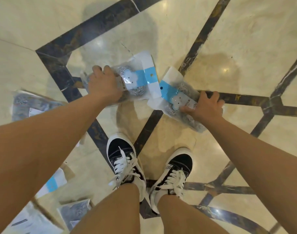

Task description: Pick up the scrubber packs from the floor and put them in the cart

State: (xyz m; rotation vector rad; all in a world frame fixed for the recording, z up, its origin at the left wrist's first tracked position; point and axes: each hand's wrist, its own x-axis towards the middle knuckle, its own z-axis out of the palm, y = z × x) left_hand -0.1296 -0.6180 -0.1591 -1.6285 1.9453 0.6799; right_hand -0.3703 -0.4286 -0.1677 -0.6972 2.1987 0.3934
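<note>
Two clear scrubber packs with blue and white card headers and steel wool inside lie on the marble floor ahead of my feet. My left hand (103,85) is closed over the near end of the left pack (137,78). On the lower end of the right pack (174,95), my right hand (206,107) grips with fingers curled over its edge. The two packs' card ends nearly touch in the middle. No cart is in view.
More packs lie at the left: one (26,105) beyond my left forearm, another with a blue header (51,183) under it, and others (73,211) at the bottom left. My two black-and-white sneakers (124,157) stand just behind the held packs. Dark inlay strips cross the cream floor.
</note>
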